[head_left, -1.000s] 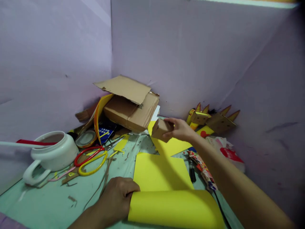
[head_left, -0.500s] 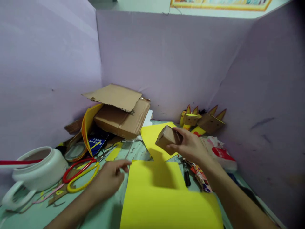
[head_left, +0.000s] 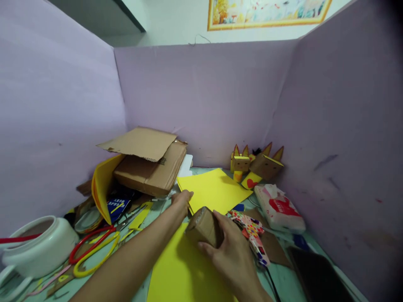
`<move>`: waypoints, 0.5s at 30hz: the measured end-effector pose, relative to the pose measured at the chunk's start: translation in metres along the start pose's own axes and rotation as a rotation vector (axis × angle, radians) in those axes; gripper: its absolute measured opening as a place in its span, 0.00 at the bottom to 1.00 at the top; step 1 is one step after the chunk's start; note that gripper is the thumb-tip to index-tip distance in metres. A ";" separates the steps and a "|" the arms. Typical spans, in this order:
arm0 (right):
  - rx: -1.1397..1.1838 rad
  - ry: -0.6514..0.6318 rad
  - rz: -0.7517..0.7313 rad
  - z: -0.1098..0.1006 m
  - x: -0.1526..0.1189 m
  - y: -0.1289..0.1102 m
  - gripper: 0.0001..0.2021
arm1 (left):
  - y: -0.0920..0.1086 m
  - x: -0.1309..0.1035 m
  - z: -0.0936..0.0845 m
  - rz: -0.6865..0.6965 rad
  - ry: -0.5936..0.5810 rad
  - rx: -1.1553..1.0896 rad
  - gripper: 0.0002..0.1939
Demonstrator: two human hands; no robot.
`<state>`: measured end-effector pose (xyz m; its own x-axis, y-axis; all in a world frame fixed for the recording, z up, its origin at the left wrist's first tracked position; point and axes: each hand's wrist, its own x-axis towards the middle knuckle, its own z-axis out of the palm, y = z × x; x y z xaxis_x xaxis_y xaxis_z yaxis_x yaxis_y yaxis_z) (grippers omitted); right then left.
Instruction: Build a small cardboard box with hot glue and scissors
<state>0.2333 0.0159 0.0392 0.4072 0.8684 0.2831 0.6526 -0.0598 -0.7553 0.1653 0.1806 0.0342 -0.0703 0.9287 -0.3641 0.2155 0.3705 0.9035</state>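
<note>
My right hand (head_left: 231, 247) is wrapped round a small brown cardboard box (head_left: 204, 226), held above a yellow sheet (head_left: 185, 272) at the front. My left hand (head_left: 181, 202) is at the near left edge of more yellow sheets (head_left: 217, 188) lying farther back. Its fingers are closed together by that edge; whether they pinch the paper is too small to tell.
Scissors with red and yellow handles (head_left: 94, 251) and a white pot (head_left: 40, 247) lie left. Cardboard (head_left: 151, 172) is stacked behind. Right are cardboard animal figures (head_left: 266, 165), a tissue pack (head_left: 280, 207), a patterned glue gun (head_left: 252, 230) and a dark flat object (head_left: 317, 272).
My left hand has moved forward and right to the rear yellow sheets. My right hand has come nearer with the box. The front yellow sheet no longer shows its curled near part. The view has tilted up.
</note>
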 end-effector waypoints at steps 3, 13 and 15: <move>-0.001 -0.041 -0.011 0.005 -0.002 0.003 0.31 | 0.011 -0.007 -0.001 0.122 -0.035 0.135 0.17; 0.095 -0.091 -0.036 0.007 -0.006 0.001 0.33 | 0.101 -0.033 -0.078 0.560 0.199 -0.079 0.04; 0.087 -0.109 -0.027 0.009 -0.006 0.003 0.34 | 0.133 -0.024 -0.108 0.575 0.267 -0.248 0.02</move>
<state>0.2274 0.0154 0.0297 0.3154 0.9175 0.2423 0.6029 0.0035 -0.7978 0.0903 0.2091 0.1876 -0.2567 0.9388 0.2296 0.0630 -0.2208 0.9733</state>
